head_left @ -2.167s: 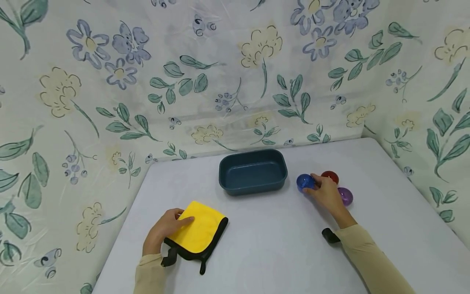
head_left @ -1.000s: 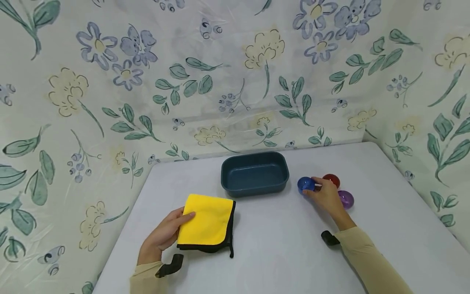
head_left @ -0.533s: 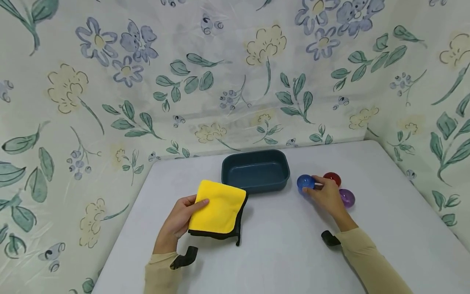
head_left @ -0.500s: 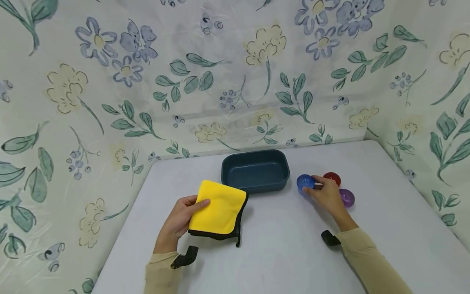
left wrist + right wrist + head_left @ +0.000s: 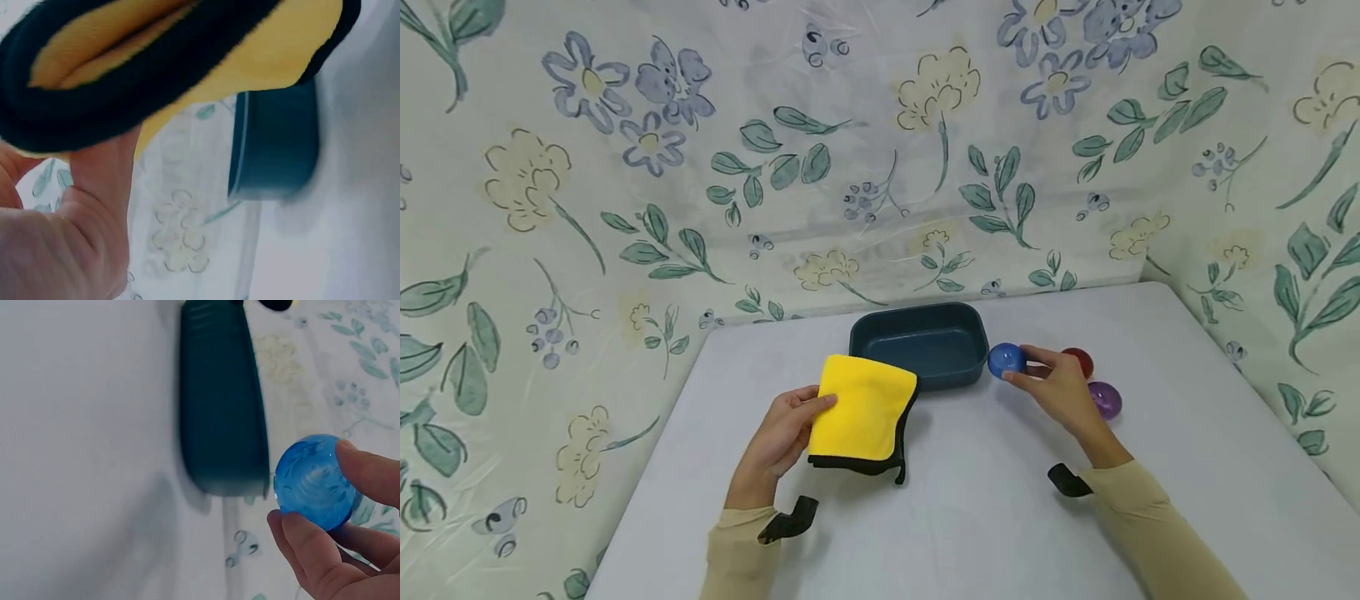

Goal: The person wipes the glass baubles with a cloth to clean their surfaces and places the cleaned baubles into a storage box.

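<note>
While bin (image 5: pixel 917 343) sits empty, right fingers (image 5: pixel 1028 377) pinch blue ball (image 5: pixel 1005 360); left fingers (image 5: pixel 811 406) pinch cloth (image 5: pixel 865 408).

Before me on the grey worktop (image 5: pixel 970 517) sit a red ball (image 5: pixel 1081 359) and a purple ball (image 5: pixel 1107 400), right; flowered cloth (image 5: pixel 700 167) hangs far behind.

Near rim of dark blue tub (image 5: pixel 951 343) partly hidden behind folded yellow cloth (image 5: pixel 865 408). Red ball (image 5: pixel 1081 360) half covered by right hand (image 5: pixel 1060 392). Blurred in both wrist views: tub. Cut off by frame edges: cloth in left wrist view.
</note>
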Available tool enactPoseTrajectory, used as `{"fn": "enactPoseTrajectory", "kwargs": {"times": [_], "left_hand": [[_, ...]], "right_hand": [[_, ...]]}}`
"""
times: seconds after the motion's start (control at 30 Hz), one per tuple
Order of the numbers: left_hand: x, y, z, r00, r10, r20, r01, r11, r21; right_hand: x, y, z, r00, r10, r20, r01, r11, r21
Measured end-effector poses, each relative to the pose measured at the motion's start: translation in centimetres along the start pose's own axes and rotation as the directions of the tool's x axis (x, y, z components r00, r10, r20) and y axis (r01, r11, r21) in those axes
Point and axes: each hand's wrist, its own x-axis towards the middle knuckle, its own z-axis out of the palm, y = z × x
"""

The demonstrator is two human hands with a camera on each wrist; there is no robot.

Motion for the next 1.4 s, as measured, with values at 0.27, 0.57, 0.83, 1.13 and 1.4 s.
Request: {"fn": "enactPoseTrajectory", "kwargs": {"times": [0.27,0.57,0.83,1.13,1.4], "left_hand": [[0.9,1.4,1.8,0.999,0.038,0.008,-0.038,0.999,-0.006],[1.9,2.3,4.2,0.997,0.080,0.019,-0.079,0.996,-0.036],[2.4,2.7,6.0,0.994,0.108,0.004,-0.108,0.994,-0.017],[2.1,3.2,7.3,0.990,0.144,-0.007,-0.144,0.990,0.008],[2.3,2.8,7.6,0.990,0.139,-0.002,-0.139,0.989,0.043]], "right_hand": [[-0.7,-2.7,0.9,0.993,-0.114,0.032,0.112,0.992,0.062],[-1.1,-5.5,2.5,0.987,-0.149,0.061,0.147,0.989,0.028],[-1.1,-7.0,4.3,0.972,-0.212,0.105,0.205,0.976,0.080],[-1.5,-7.7,5.6,0.953,-0.276,0.129,0.262,0.958,0.114],[-1.6,-7.6,6.2,0.939,-0.307,0.156,0.289,0.949,0.127]]}}
